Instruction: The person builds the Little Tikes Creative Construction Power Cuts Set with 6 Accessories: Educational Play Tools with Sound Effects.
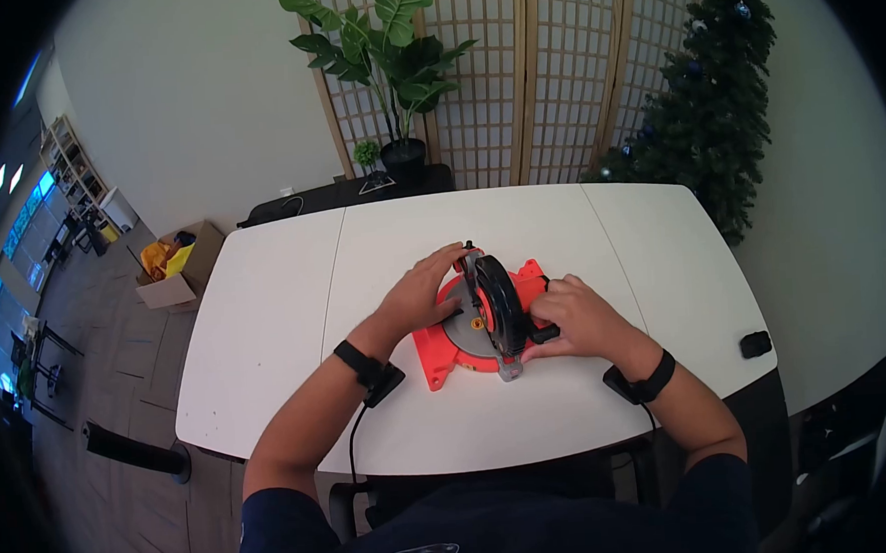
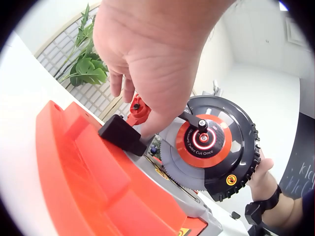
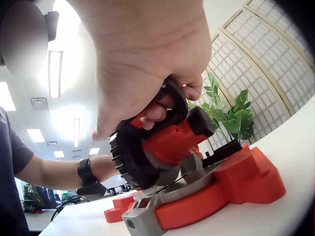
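A red and black toy miter saw [image 1: 506, 308] stands on the white table, its grey disc blade [image 2: 183, 164] beneath a black guard [image 2: 235, 142]. My right hand [image 1: 581, 319] grips the saw's black loop handle [image 3: 178, 101], with fingers curled through it in the right wrist view. My left hand [image 1: 419, 296] lies at the saw's rear left side, fingers extended toward the red pivot part [image 2: 139, 110], the thumb near a black block [image 2: 122, 135] on the base. The left fingertips are partly hidden behind the palm in the left wrist view.
The white table [image 1: 256, 336] carries a small black object [image 1: 755, 344] at its right edge. Behind are a potted plant [image 1: 404, 158], a lattice screen [image 1: 484, 94] and a decorated tree [image 1: 705, 113]. An open cardboard box [image 1: 202, 259] stands left of the table.
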Available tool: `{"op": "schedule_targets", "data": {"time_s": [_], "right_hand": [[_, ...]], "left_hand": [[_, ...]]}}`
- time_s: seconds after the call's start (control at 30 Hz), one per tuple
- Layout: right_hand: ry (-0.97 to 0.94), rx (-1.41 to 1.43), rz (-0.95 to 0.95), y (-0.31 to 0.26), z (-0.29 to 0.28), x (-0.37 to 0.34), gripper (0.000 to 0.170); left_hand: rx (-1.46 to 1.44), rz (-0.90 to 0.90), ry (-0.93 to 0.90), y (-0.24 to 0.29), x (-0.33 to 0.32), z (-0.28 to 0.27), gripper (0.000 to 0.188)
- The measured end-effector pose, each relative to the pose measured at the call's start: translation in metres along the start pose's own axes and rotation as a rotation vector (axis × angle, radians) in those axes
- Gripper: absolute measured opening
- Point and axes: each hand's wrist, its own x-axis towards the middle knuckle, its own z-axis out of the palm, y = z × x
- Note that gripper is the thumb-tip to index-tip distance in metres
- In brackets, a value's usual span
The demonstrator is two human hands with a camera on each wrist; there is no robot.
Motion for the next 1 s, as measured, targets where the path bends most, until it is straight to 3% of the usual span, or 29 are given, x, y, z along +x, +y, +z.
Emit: {"op": "schedule_targets", "data": {"time_s": [0.17,0.63,0.93,1.0], "right_hand": [[0.001,0.050,0.029,-0.001,-0.013,0.005,0.052],[0.061,0.029,0.055,0.001,-0.022,0.011,0.048],[0.139,0.020,0.122,0.000,-0.030,0.022,0.048],[0.235,0.018,0.117,0.001,-0.030,0.025,0.048]], "left_hand": [[0.020,0.009,-0.008,-0.008,-0.001,0.002,0.086],[0.049,-0.001,-0.053,-0.009,-0.001,-0.004,0.089],[-0.018,-0.037,-0.054,-0.007,-0.001,-0.004,0.090],[-0.041,-0.043,-0.054,-0.008,0.000,-0.004,0.089]]}}
